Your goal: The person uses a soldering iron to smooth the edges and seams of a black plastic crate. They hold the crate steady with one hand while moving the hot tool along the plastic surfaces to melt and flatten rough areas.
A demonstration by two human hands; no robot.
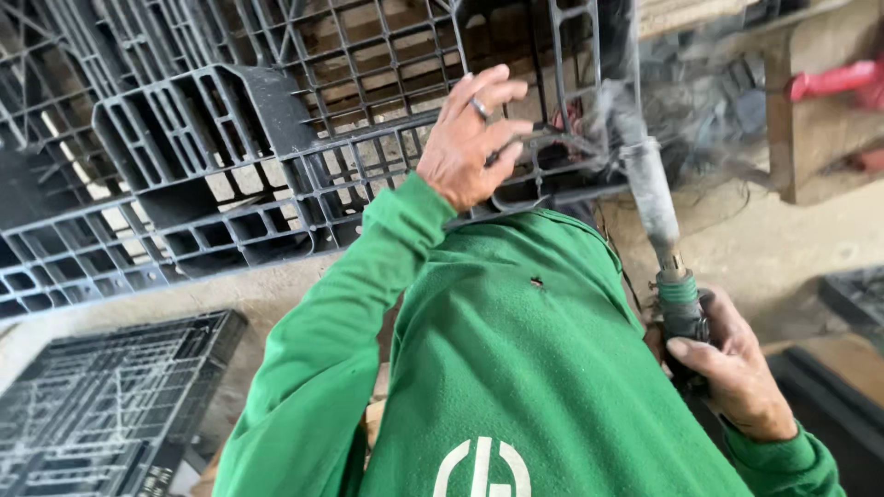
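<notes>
My left hand (pixel 471 138), with a ring on one finger, grips a thin black strip (pixel 543 140) against the edge of a big black plastic pallet (pixel 230 147) that stands tilted in front of me. My right hand (pixel 732 373) holds the green-handled grip of a hot-air tool (pixel 665 247). Its grey metal barrel points up to the pallet's right edge, where smoke (pixel 612 101) rises. Green sleeves cover both arms, and my green shirt fills the lower middle.
A second black grid pallet (pixel 110 405) lies flat at the lower left on the concrete floor. Another dark plastic piece (pixel 856 294) sits at the right edge. Wooden boards and a red object (pixel 833 81) are at the upper right.
</notes>
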